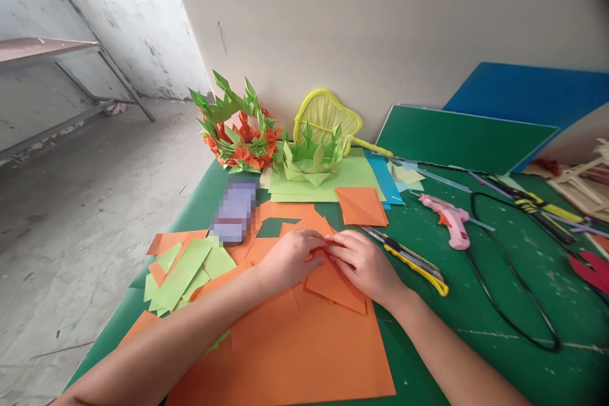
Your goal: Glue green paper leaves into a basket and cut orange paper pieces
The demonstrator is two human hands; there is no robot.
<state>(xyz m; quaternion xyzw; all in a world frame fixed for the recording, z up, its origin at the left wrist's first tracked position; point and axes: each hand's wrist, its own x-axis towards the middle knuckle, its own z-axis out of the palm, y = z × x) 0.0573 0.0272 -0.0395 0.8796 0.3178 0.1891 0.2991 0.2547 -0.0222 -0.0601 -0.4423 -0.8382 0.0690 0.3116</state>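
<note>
My left hand (291,258) and my right hand (365,263) meet over the middle of the table, fingertips pinched together on a piece of orange paper (328,228) that they mostly hide. Just below the right hand lie orange paper squares (337,288). Under both hands spreads a large orange sheet (304,355). Beyond the fingers is a folded orange paper square (361,206). To the right of my right hand rests a yellow utility knife (413,263). Green paper scraps (183,276) are heaped beyond my left forearm.
At the back stand a green and orange paper crown (242,146) and a green paper crown (314,165), with a yellow fan (328,117) against the wall. A pink glue gun (450,222) with a black cord lies right. A blurred phone-like object (235,209) sits left.
</note>
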